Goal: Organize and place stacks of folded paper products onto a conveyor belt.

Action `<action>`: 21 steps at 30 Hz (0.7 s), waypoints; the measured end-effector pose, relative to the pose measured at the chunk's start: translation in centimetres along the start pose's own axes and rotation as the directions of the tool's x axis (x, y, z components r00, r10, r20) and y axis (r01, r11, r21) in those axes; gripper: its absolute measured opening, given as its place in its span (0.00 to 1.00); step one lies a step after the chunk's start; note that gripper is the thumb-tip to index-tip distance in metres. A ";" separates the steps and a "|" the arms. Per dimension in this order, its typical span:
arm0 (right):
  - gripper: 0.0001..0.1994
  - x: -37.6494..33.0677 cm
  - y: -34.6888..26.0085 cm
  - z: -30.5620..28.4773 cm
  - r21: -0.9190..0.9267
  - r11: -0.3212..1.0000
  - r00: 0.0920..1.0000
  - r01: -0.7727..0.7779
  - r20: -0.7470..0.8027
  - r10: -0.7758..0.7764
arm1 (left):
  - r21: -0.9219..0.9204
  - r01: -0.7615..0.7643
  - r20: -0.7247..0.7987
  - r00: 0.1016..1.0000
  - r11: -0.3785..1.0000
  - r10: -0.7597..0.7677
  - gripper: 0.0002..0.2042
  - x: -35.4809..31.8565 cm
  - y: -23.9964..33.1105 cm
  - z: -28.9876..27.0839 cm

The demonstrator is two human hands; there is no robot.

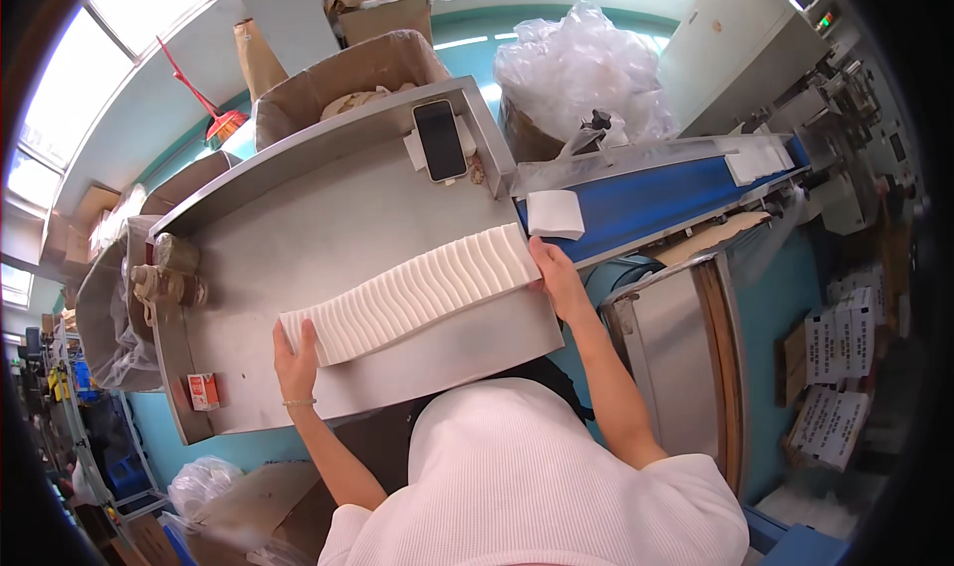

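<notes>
A long row of thin white folded packs [417, 293], pressed face to face on their edges, lies across the front of a metal work table [328, 203]. My left hand [296, 362] is at the row's left end, its fingers and thumb around the last packs. At the right end, my right hand [558, 280] presses against the outermost pack, its fingers partly hidden. Just beyond the right hand, one more white pack [555, 214] rests at the near end of a blue conveyor belt [646, 203]. Whether the packs are paper or cloth I cannot tell.
Several white pieces [757, 161] lie farther up the belt. A phone [439, 141] stands at the table's back corner. Jars [179, 256] and a small red-and-white box [204, 391] sit at the left. A large carton [338, 74] and bagged plastic [586, 69] stand behind.
</notes>
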State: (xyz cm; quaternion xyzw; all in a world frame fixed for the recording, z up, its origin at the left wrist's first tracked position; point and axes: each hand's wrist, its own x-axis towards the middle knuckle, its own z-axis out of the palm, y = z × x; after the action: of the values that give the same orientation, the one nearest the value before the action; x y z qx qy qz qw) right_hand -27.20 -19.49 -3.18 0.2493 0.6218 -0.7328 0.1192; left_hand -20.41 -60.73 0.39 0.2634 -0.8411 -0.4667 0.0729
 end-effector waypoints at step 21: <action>0.21 -1.4 -0.2 -0.3 -0.230 0.958 0.982 0.172 0.116 -0.149 | 0.669 -0.119 -0.142 0.949 0.734 0.282 0.35 1.3 7.0 6.9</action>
State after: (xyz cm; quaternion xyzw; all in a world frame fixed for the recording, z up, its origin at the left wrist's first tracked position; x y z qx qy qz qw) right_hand -26.07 -19.40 -2.32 0.1456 0.7171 -0.6712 0.1186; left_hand -26.67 -53.28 2.17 0.2322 -0.9594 -0.0994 0.1252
